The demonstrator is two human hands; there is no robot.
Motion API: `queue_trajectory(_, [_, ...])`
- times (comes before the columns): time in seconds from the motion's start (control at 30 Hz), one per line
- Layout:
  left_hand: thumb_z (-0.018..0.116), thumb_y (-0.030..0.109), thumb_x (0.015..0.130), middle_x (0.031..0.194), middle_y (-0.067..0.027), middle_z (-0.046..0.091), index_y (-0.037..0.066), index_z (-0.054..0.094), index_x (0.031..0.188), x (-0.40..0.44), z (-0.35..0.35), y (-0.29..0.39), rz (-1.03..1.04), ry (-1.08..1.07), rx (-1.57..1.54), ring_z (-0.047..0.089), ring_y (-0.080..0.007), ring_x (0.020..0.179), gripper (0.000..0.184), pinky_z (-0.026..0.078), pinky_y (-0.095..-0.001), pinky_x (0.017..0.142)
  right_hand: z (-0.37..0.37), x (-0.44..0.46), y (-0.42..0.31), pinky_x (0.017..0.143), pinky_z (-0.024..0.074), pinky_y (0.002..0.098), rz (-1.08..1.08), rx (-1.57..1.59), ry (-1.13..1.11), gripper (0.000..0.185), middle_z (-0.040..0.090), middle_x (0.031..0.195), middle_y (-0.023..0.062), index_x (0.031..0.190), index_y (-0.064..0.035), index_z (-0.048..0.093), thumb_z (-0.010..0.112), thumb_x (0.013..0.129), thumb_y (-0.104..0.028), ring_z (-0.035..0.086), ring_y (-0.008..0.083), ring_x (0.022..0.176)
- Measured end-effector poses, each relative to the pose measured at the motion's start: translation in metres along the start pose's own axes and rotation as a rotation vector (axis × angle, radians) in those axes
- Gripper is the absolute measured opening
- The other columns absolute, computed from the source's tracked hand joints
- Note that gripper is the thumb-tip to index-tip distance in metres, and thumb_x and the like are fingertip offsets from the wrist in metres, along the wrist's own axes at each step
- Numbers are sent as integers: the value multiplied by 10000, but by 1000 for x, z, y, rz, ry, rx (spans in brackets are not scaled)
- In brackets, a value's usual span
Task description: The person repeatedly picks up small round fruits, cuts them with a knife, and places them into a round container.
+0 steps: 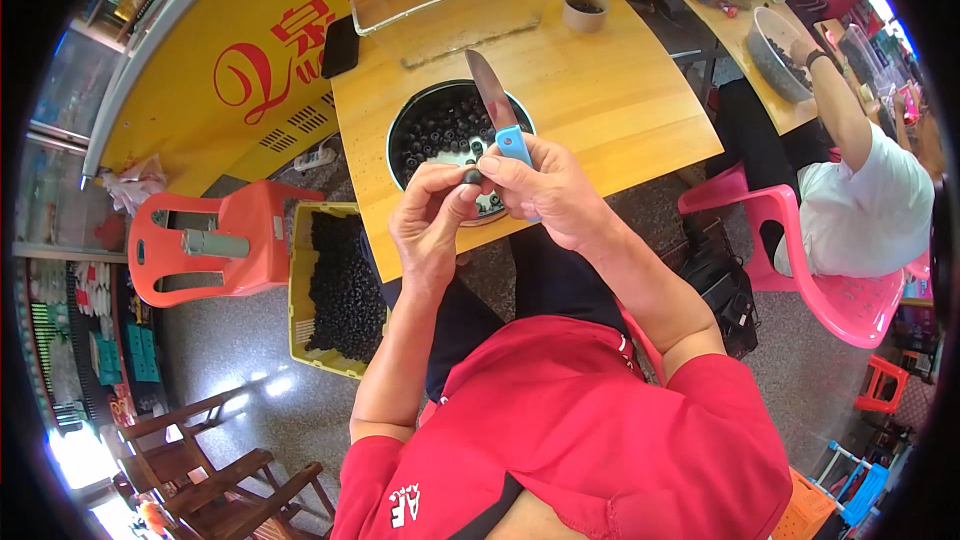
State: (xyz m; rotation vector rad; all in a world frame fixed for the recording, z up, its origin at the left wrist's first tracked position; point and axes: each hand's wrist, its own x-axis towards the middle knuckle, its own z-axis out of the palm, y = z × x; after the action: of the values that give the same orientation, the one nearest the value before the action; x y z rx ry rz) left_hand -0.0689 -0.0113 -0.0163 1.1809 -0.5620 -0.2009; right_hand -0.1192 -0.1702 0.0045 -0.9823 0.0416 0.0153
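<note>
Over a white bowl [389,145] of small dark round pieces [440,122], my two hands meet at the fingertips. My left hand [428,225] is closed, pinching one small dark round piece [473,177] between thumb and fingers. Wrapped around the blue handle of a knife [490,92] is my right hand [550,185]. The blade points up and away, over the bowl's far side. The right thumb and index fingertip also touch the small dark piece. What the piece is exactly is too small to tell.
The wooden table [630,100] holds a clear plastic box [460,0], a small cup [585,10] and a black phone [341,46]. A yellow crate [301,290] of dark pieces stands lower left, beside an orange chair [150,240]. At right, a person [860,200] reaches into a clear tub [765,65].
</note>
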Motion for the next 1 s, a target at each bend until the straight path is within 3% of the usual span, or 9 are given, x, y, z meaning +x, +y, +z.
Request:
queue_trajectory(0.27, [645,61,925,913,-49,634,1,636,1046,-3,4,-2,-148,101,-236,552,-89,729,135,460,-218,663,11,-1,3,468,312,179,-123,-170,84,138,580,769,-42,986,-60,608,633,952,-191,422,-5,558])
queue_trajectory(0.37, [626,50,933,911,-56,636,13,642,1049,-4,-2,-2,-187,146,-344,566,-105,755,123,452,-221,664,5,2,10,507,338,182,-267,-391,53,139,598,794,-35,978,-52,626,638,947,-187,442,1,600])
queue_trajectory(0.47, [609,56,941,852,-50,617,9,620,1070,-6,-24,16,-75,216,-93,536,-106,706,138,427,-227,649,-2,-1,2,647,438,205,-239,-434,67,178,606,818,-20,936,-37,640,646,946,-215,526,31,744])
queue_trajectory(0.6, [628,46,925,817,-28,600,19,606,1065,-25,-89,35,15,408,275,526,-91,704,145,416,-214,659,-35,-1,-16,530,359,179,-182,-309,249,204,601,785,-37,923,-37,646,636,954,-239,445,-1,610])
queue_trajectory(0.7, [669,81,909,895,-35,614,23,606,1056,-59,-163,24,-139,536,492,561,-90,789,170,458,-213,738,-80,9,-6,471,298,171,-261,-315,363,221,601,763,-36,917,-40,653,626,960,-255,381,-12,539])
queue_trajectory(0.77, [660,63,908,953,-46,618,15,600,1089,-85,-212,13,-132,472,1029,576,-123,837,196,475,-246,795,-97,15,-4,456,277,170,-288,-314,458,230,601,750,-30,914,-41,655,623,961,-264,356,-13,517])
queue_trajectory(0.87, [651,39,902,975,-58,620,14,597,1115,-75,-185,36,33,437,1353,590,-155,832,222,488,-264,801,-120,21,10,460,293,177,-295,-368,563,246,602,733,-21,911,-38,654,618,963,-275,373,-4,522])
queue_trajectory(0.97, [648,21,891,967,-68,635,8,616,1077,-36,-130,47,28,325,916,612,-163,832,189,496,-269,762,-134,27,29,461,305,185,-319,-422,607,256,602,729,-21,914,-33,652,614,964,-281,381,2,526])
queue_trajectory(1.0, [653,16,884,960,-86,642,6,626,1054,-21,-113,51,60,156,975,623,-175,825,172,502,-273,749,-133,27,29,463,309,187,-318,-426,603,258,603,730,-20,914,-33,653,612,965,-283,386,4,529])
